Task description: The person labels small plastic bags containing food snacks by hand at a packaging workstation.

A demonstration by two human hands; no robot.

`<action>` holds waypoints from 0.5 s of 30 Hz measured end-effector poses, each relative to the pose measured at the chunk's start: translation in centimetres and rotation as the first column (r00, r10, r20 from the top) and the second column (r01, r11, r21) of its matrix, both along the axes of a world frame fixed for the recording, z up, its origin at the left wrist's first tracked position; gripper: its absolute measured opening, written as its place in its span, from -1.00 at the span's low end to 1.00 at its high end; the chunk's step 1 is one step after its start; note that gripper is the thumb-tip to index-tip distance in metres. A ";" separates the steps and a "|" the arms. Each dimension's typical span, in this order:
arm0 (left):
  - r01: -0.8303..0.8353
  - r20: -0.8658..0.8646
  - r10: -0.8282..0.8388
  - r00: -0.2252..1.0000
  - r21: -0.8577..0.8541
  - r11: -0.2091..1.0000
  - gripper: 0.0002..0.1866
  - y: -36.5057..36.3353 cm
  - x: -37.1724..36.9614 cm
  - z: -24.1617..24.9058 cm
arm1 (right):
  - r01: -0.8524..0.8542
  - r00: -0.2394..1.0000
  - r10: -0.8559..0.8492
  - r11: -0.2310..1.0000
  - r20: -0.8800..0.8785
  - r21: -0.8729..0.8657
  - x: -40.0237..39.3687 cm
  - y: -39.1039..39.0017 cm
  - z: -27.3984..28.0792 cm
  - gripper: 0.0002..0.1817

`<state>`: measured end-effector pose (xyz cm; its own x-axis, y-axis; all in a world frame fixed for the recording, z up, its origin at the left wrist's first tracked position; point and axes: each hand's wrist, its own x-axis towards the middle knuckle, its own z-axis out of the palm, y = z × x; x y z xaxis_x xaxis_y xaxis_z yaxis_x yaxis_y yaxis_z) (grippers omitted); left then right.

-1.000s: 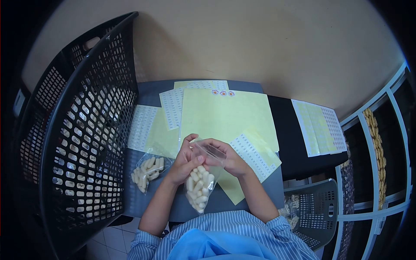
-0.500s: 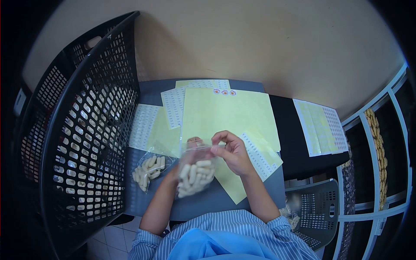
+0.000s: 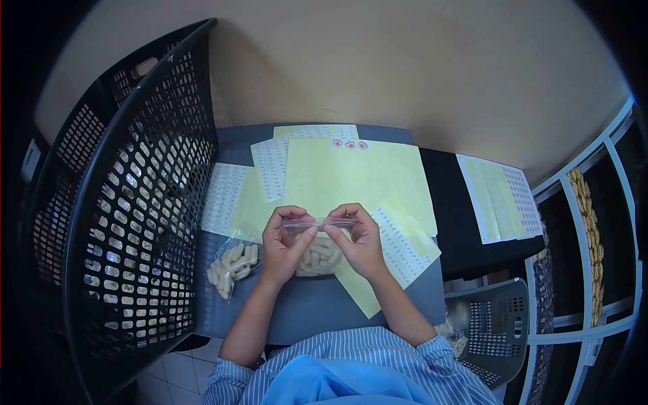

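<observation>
A clear plastic bag [image 3: 318,251] filled with several pale capsule-shaped pieces is held flat between both hands over the grey table [image 3: 304,307]. My left hand [image 3: 283,243] pinches the left end of the bag's top strip. My right hand [image 3: 361,239] pinches the right end of that strip. The strip stretches straight between my fingertips. A second filled bag [image 3: 231,264] lies on the table just left of my left hand.
Yellow backing sheets [image 3: 351,179] and white label sheets [image 3: 270,165] cover the table's far half. A tall black mesh basket [image 3: 115,202] stands on the left. More label sheets [image 3: 496,196] lie on a black surface at right. A grey basket [image 3: 489,324] and white shelving [image 3: 594,236] stand at right.
The bag hung upright from my hands a second ago, then tipped sideways. Now it lies horizontal, with both hands pinching the ends of its top strip.
</observation>
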<state>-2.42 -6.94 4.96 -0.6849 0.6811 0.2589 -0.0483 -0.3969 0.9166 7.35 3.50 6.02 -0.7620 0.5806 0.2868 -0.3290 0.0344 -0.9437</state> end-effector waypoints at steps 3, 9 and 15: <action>-0.047 -0.118 0.047 0.992 0.000 0.999 -0.68 0.0 0.3 0.5 | 0.060 0.998 -0.058 0.991 -0.018 0.121 -0.1 -0.5 0.3 -0.78; -0.125 -0.279 0.112 0.954 -0.029 0.992 -0.60 -0.3 0.3 0.5 | 0.082 0.997 -0.080 0.984 -0.023 0.160 -0.2 -0.8 0.2 -0.76; -0.180 -0.352 0.165 0.921 -0.010 0.984 -0.45 -0.4 0.6 0.6 | 0.107 0.994 -0.100 0.979 -0.046 0.172 -0.3 -1.0 0.0 -0.75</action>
<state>-1.85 -7.32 5.59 -0.6643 0.5756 0.4768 0.3432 -0.3317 0.8787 7.07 2.46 5.98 -0.6875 0.5945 0.4170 -0.3495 0.2324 -0.9077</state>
